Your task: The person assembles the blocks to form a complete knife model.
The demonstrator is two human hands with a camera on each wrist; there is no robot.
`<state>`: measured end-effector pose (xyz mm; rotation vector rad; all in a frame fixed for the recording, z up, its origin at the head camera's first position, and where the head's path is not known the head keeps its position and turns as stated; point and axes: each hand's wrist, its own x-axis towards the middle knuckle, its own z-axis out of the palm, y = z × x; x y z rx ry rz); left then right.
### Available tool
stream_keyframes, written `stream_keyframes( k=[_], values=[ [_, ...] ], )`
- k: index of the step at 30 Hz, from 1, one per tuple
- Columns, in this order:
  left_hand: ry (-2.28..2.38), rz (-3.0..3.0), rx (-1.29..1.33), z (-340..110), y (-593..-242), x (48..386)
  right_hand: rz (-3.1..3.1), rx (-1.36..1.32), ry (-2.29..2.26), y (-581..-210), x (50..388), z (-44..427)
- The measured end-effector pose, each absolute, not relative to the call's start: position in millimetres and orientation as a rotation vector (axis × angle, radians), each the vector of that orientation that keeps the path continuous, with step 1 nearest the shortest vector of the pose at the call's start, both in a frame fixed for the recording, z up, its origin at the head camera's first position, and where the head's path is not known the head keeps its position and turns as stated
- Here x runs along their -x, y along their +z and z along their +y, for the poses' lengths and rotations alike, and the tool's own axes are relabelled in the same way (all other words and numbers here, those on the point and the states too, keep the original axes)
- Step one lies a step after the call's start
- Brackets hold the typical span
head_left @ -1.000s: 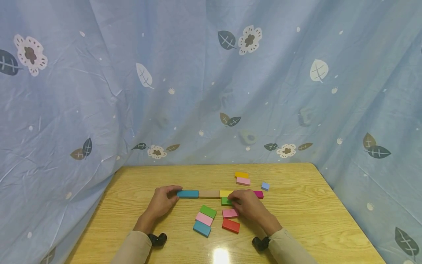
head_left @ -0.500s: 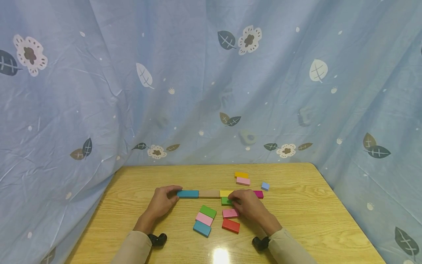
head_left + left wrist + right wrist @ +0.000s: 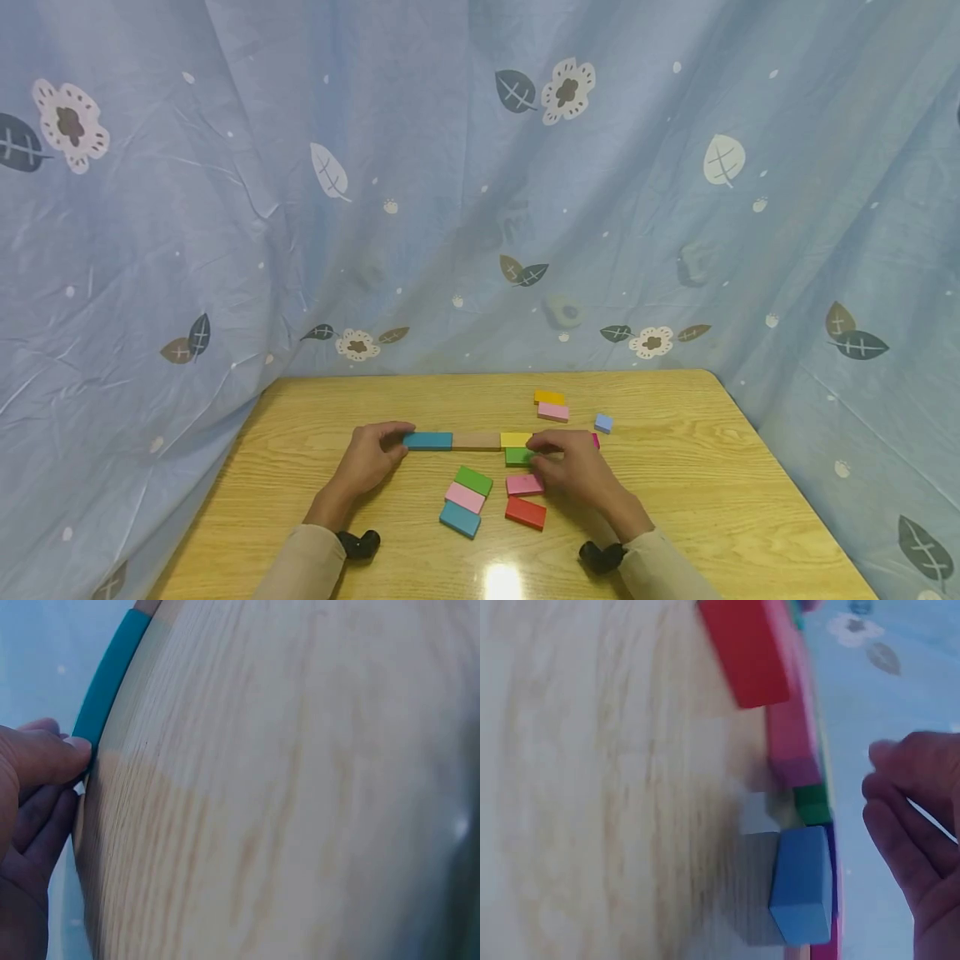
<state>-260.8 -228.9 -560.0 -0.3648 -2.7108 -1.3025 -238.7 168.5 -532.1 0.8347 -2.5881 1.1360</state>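
Fingers parted, the right hand (image 3: 576,468) shifts toward three o'clock, seemingly freeing the green block (image 3: 516,457) at the yellow block's (image 3: 514,439) six o'clock, while the left hand (image 3: 369,456) pinches the blue block's (image 3: 429,442) nine-o'clock end.

Right hand (image 3: 928,855) hung right of blue block (image 3: 802,881); green block (image 3: 812,805), pink block (image 3: 791,746), red block (image 3: 746,656) showed farther up.

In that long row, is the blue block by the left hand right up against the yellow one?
No, in the head view a tan block sits between the blue block and the yellow block.
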Motion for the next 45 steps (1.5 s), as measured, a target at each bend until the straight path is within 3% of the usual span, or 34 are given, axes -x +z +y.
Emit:
stream_keyframes(
  k=[11,27,45],
  values=[
    [-1.293,-2.715,0.369,-228,-558,260,-2.693,-0.632,1.573,-547,222,191],
    [-1.286,-2.708,0.369,-228,-560,260,-2.794,-0.884,1.174,-537,223,190],
    [-1.310,-2.704,0.370,-229,-560,261,-2.759,-0.921,1.105,-543,218,186]
  ],
)
